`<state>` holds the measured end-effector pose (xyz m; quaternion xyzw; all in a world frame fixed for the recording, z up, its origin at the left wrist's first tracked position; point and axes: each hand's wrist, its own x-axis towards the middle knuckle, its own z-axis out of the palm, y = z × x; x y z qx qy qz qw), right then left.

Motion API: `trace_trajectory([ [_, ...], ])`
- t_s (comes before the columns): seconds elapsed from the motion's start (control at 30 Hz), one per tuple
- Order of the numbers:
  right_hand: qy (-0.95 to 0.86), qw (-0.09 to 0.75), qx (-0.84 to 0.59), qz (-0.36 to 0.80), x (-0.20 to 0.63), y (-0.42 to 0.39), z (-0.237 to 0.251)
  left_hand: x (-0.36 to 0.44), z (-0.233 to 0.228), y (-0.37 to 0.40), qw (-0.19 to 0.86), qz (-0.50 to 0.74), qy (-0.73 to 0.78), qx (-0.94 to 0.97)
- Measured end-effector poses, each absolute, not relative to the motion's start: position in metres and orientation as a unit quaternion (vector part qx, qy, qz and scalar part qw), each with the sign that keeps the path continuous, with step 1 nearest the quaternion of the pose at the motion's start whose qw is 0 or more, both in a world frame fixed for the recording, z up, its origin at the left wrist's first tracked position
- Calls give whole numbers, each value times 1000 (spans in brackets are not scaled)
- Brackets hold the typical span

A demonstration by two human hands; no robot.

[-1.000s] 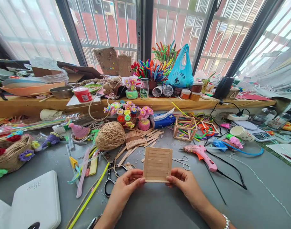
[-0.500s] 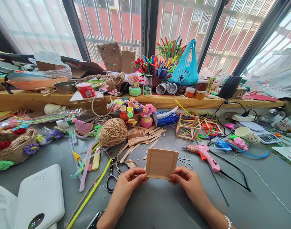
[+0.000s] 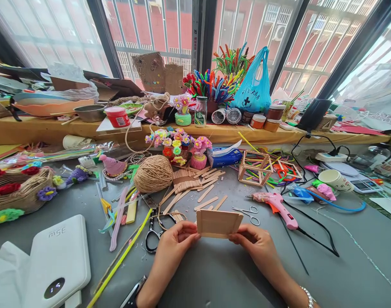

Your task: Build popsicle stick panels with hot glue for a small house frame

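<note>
Wooden stick panel [image 3: 219, 223] between my hands, above grey table [image 3: 327, 273] | left hand [image 3: 176, 244] pinching its left edge | right hand [image 3: 256, 246] pinching its right edge | panel tilted back.

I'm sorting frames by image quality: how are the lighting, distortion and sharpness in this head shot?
Head view: bright daylight from the windows washes out the upper corners; the wide lens bows the window frames and shelf edge; the stick panel, held between the left hand and right hand, looks sharp; shadows on the grey table are soft.
</note>
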<state>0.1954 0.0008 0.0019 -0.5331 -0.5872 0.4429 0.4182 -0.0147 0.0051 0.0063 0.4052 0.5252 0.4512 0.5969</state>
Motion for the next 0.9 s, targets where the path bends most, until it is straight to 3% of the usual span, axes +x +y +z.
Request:
trace_trajectory([
  [0.4,-597,410,-531,440,199,2,-1,-18,13,6,604,413,534,423],
  [0.63,-534,417,-509,531,200,2,-5,-14,14,3,649,426,517,360],
  [0.9,-507,404,-494,579,201,2,0,-17,19,3,691,352,501,385],
])
